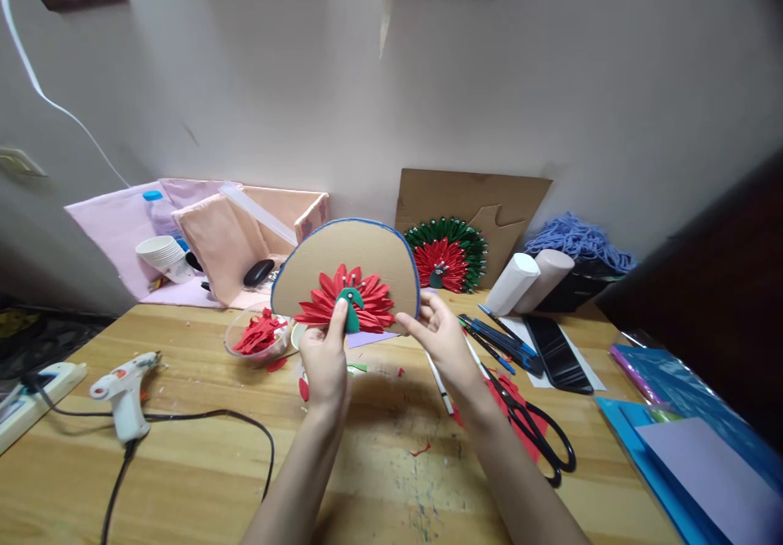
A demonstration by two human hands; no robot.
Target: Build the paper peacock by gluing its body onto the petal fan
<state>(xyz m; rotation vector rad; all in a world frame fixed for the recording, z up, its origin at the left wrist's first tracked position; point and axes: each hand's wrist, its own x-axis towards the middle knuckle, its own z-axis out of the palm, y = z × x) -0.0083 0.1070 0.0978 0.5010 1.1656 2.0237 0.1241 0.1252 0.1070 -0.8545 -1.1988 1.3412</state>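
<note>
A half-round cardboard piece (360, 245) with a blue edge is held upright above the table. Red petals (373, 304) fan out on its lower part around a green bird cutout (351, 316) with small pin-like tips on top. My left hand (326, 357) grips it at the bottom middle, thumb pressed on the green cutout. My right hand (437, 337) pinches the lower right corner of the cardboard, thumb in front. Behind, a finished-looking peacock (444, 259) in red and green leans against a larger cardboard sheet (477, 194).
At left lie a white glue gun (126, 394) with its black cord and a power strip (37, 402). A clear bowl (260, 337) holds red scraps. Black scissors (532, 423), a phone (556, 353), pens and white rolls (514, 284) are at right, near blue sheets (648, 447).
</note>
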